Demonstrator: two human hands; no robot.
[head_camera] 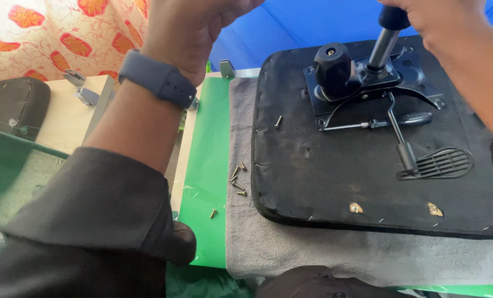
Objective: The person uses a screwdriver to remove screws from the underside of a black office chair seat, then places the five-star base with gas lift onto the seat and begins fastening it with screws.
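While the right hand (431,16) grips the upright gas-lift cylinder (384,41) seated in the tilt mechanism (362,77), fitting appears under way on the upturned chair seat (334,165). Left hand (188,27): raised clear, grip indistinct. Nearby: screwdriver (401,120), lever paddle (442,164), loose screws (238,179), grey towel (312,248). Next move needs steady downward pressure.

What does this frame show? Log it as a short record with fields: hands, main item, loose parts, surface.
left hand: raised, wears a blue wristband, no tool seen in it
right hand: grips a screwdriver standing on the metal plate
main item: black seat base, underside up, with knob and lever
loose parts: screws beside the seat
surface: grey cloth over a green sheet
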